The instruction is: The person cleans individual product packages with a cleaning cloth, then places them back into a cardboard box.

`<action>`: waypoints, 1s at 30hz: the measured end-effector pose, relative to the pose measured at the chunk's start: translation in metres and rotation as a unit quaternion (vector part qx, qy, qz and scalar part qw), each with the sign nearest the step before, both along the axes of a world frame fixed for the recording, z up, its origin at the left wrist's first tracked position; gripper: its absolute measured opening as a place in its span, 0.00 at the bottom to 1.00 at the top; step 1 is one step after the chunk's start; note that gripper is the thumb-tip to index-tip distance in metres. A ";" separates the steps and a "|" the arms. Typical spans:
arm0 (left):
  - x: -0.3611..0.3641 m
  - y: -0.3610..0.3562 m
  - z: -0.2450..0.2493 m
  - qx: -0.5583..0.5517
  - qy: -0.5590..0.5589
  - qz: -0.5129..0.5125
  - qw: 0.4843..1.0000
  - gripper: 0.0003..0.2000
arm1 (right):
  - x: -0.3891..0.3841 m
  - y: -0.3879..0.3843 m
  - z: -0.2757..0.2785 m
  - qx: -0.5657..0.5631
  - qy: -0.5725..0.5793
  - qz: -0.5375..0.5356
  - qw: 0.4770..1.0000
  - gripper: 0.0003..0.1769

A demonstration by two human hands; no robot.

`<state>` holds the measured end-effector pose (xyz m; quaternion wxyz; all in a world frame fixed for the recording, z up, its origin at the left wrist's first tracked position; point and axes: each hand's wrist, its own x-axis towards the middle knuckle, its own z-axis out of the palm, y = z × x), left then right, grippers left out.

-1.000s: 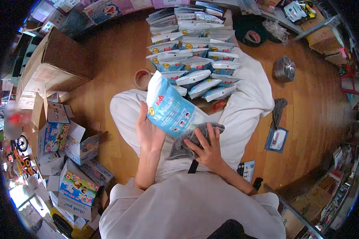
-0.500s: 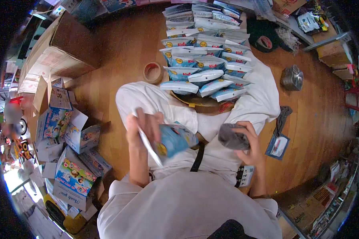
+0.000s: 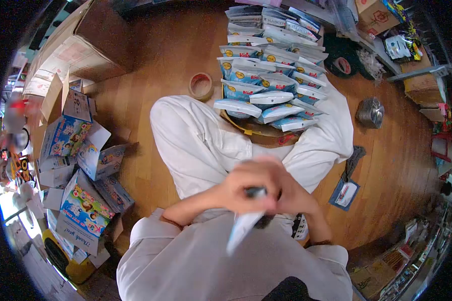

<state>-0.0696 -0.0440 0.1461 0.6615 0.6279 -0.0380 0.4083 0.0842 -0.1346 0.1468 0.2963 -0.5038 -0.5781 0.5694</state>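
Observation:
My left hand [image 3: 248,186] and my right hand [image 3: 292,193] meet over my lap, fingers closed and blurred by motion. The left grips a blue-and-white pouch [image 3: 242,232], seen edge-on, its narrow end pointing down toward my shirt. A dark grey bundle [image 3: 264,220] shows below the fingers by the right hand, mostly hidden. Beyond my crossed legs, rows of similar blue pouches [image 3: 241,90] marked "Kids" stand upright in a container, with grey pouches [image 3: 276,19] at the far end.
Opened printed cartons [image 3: 85,208] pile up at left, below a large cardboard box [image 3: 60,62]. A tape roll [image 3: 201,86] lies by my knee. To the right are a shiny metallic block [image 3: 370,113] and a blue-edged card pouch [image 3: 344,194] with a grey strip. Shelves line the right.
My hands have come together over my lap. The pouch has swung from face-up at left to edge-on in the middle, and the grey bundle has moved left, mostly behind the fingers.

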 end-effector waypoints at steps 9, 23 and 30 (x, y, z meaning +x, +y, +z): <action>-0.034 0.066 -0.063 -0.094 0.349 0.272 0.892 0.11 | -0.019 0.025 -0.070 0.149 -0.007 -0.501 0.853 0.22; -0.027 0.073 -0.091 0.099 0.320 0.224 0.915 0.17 | -0.022 0.051 -0.128 0.197 -0.200 -0.384 0.880 0.19; -0.024 0.077 -0.136 0.173 0.325 0.235 0.900 0.19 | -0.013 0.052 -0.114 0.161 -0.325 -0.315 0.877 0.15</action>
